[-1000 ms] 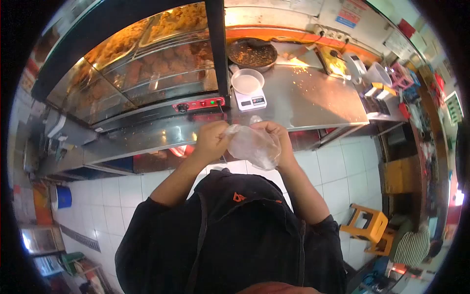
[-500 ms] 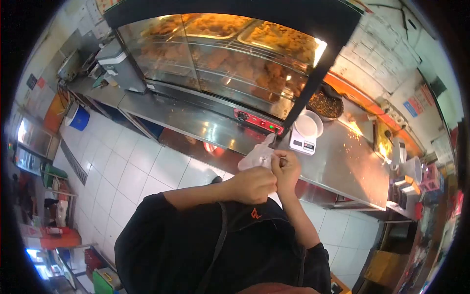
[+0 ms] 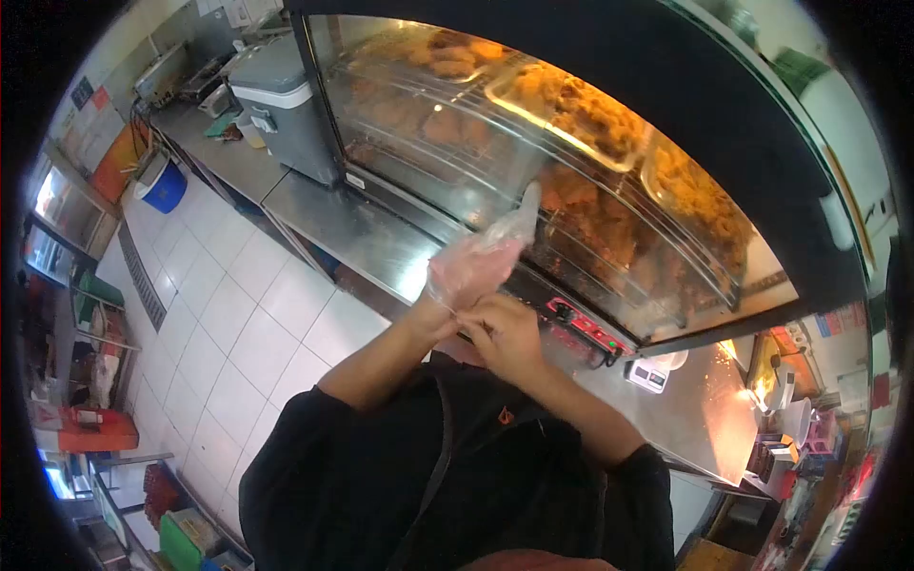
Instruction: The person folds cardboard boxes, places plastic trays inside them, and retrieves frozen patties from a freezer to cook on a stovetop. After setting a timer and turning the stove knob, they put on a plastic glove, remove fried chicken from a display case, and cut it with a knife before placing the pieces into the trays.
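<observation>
My left hand [image 3: 476,265] is inside a clear plastic glove, its fingers stretched up and to the right in front of the glass. The loose glove [image 3: 519,226] partly blurs the finger outlines. At the left wrist, my right hand [image 3: 506,333] has its fingers pinched on the glove's cuff. Just beyond both hands stands a glass-fronted display cabinet [image 3: 743,105], with trays of fried food [image 3: 571,109] on its upper shelf and more pieces lower down. Red control panels [image 3: 595,330] run along its base.
A steel counter [image 3: 367,238] carries the cabinet, a grey cooler box [image 3: 290,119] at left and a white scale [image 3: 649,374] at right. Farther left, a blue bucket [image 3: 164,188] stands by the tiled floor [image 3: 238,295]. Green and red containers appear at lower left.
The view has shifted, bringing the cabinet closer. The crumpled plastic is now spread over my left hand as a glove, and my right hand has moved to its cuff.
</observation>
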Tool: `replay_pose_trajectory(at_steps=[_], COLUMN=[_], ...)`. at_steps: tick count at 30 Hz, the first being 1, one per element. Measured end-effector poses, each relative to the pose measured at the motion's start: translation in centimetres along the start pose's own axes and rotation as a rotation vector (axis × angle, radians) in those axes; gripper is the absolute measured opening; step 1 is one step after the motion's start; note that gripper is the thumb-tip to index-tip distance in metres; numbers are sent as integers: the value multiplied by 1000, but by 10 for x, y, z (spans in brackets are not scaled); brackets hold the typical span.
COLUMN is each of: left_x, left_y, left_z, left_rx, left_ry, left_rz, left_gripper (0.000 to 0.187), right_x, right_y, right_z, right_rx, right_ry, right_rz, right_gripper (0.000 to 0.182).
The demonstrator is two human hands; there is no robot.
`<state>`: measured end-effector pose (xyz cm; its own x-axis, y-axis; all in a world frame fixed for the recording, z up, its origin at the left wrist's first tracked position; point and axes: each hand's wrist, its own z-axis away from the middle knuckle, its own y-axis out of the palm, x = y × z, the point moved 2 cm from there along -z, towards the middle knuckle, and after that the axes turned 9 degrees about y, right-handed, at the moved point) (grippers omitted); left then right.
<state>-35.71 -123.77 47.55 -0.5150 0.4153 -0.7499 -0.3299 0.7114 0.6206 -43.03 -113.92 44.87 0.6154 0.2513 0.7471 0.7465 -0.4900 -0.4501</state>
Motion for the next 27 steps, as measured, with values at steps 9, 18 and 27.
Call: replay_pose_trajectory(at_steps=[9, 18, 27], left_x=[-57, -102, -116], left_y=[-150, -167, -241], left_z=[-67, -78, -115], left_rx=[-88, -247, -398], left_ry=[587, 732, 837], left_rz=[958, 77, -131], left_gripper=[96, 115, 113], right_x=[-7, -5, -25], right_y=[84, 124, 49], right_z=[-117, -148, -264], right_rx=[205, 352, -334], right_ry=[-182, -314, -590], right_rz=[-15, 149, 1088], right_gripper=[8, 12, 57])
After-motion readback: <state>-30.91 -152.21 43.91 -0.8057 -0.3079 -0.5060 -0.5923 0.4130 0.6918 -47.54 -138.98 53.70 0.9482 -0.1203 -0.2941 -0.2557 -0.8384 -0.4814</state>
